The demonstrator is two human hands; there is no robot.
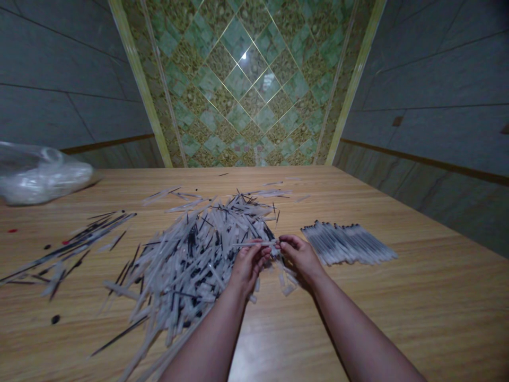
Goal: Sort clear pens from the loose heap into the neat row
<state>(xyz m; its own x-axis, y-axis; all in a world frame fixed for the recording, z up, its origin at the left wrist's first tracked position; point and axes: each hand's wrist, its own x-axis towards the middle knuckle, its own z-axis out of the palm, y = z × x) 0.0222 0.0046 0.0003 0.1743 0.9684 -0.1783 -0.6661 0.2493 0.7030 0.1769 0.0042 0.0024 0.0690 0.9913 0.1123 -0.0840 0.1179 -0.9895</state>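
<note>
My left hand (247,268) is closed, pinching a thin translucent pen barrel (244,244) that lies level across its fingertips. At the barrel's right end, my right hand (303,259) is closed in a pinch. What sits between its fingertips is too small to make out. Under and left of my hands spreads a large heap of loose pen parts (186,260), with clear barrels, clear caps and dark thin refills mixed together. To the right of my right hand, a neat row of pens (350,243) lies side by side, their dark ends pointing away from me.
A clear plastic bag (43,175) rests at the table's far left. Dark refills (79,239) and a round black piece (55,319) lie scattered on the left. The wooden table (397,318) meets a green and gold patterned tile wall (254,79) at the back.
</note>
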